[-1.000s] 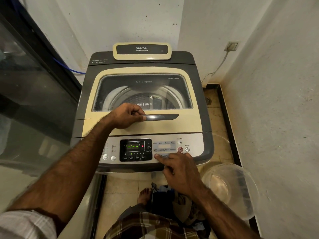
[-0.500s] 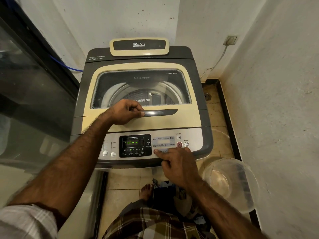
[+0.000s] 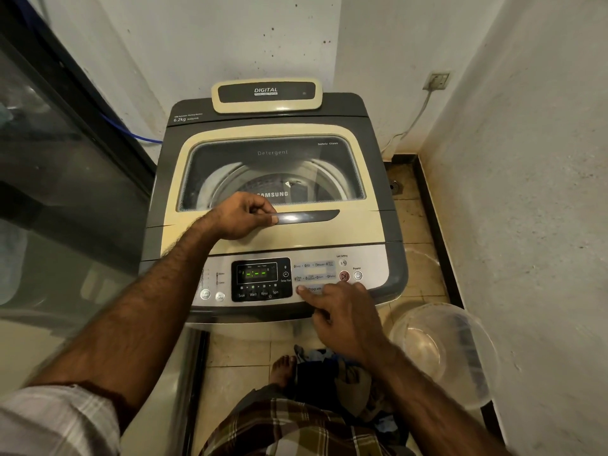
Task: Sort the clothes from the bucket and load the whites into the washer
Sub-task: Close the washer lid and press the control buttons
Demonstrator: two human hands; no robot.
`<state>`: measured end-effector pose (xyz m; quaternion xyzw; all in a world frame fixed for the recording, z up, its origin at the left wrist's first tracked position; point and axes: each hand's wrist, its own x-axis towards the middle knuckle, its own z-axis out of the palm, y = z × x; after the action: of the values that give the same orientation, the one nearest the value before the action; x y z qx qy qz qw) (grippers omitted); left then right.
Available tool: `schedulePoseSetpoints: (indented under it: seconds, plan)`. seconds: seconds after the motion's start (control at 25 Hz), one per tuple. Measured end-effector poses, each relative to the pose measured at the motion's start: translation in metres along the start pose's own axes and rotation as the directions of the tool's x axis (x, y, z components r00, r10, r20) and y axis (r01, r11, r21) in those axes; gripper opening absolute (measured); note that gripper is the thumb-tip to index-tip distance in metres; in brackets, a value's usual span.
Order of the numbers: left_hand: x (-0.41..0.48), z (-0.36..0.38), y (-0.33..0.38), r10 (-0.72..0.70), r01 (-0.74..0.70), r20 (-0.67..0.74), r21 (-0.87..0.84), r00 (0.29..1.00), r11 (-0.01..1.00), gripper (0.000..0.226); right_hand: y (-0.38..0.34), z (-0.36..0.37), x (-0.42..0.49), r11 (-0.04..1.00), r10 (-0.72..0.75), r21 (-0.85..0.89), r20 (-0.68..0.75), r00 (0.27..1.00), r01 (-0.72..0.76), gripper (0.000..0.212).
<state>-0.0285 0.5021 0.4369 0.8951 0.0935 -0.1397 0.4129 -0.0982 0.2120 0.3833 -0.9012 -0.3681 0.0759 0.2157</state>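
A narrow corner of whitewashed, speckled wall [image 3: 230,44] closes in the washer [image 3: 273,205], with beige floor tiles [image 3: 240,353] and a dark skirting strip running down the right side. To the left stands a dark glass panel [image 3: 65,166], a blue hose [image 3: 138,136] passing behind it. A wall socket [image 3: 437,80] sits high on the right, its cord dropping toward the floor.

The washer is a top-loader, grey body with a cream lid that lies closed; through its glass window [image 3: 273,172] the steel drum shows, though what is inside cannot be made out. The display [image 3: 256,273] glows with green dashes.

The left hand [image 3: 243,217] rests on the lid, fingers [image 3: 263,205] curled narrow over the left end of the dark lid handle [image 3: 309,217], thumb tip against it. The right hand [image 3: 345,320] is below the control panel's front edge, forefinger [image 3: 306,290] stretched out and touching the Program button [image 3: 315,288], the other fingers loosely folded; it holds nothing.

Beneath the right hand's wrist, a heap of dark and blue clothes [image 3: 325,370] lies on the floor beside a bare foot [image 3: 282,368]. Right of that hand, a clear plastic bucket [image 3: 441,353] stands by the wall.
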Motion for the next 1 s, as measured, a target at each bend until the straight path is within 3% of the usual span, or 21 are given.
schedulePoseSetpoints:
  seconds: [0.16,0.48,0.6,0.76,1.0]
  plan:
    - [0.0,0.0,-0.001,0.001,-0.001,-0.01,0.0,1.0,1.0,0.006,0.003,0.004,-0.007,0.992,-0.051,-0.116,-0.005,0.999,0.05,0.054]
    - [0.001,0.0,-0.001,0.014,-0.014,0.003,0.016,1.0,1.0,0.006,-0.003,-0.001,-0.005,0.999,-0.021,-0.041,-0.015,1.0,0.02,0.05]
    - [0.001,0.0,0.0,0.017,-0.017,0.009,0.015,1.0,1.0,0.007,0.004,-0.01,-0.006,0.992,0.098,0.093,-0.117,0.988,-0.087,0.047]
    - [0.001,-0.001,0.0,0.019,-0.019,0.012,0.012,1.0,1.0,0.006,0.034,-0.023,-0.019,0.956,0.287,0.024,-0.295,0.911,-0.294,0.038]
    - [-0.001,-0.001,0.001,0.019,-0.019,0.013,0.002,1.0,1.0,0.004,0.055,-0.018,-0.029,0.982,0.164,-0.044,-0.303,0.939,-0.186,0.037]
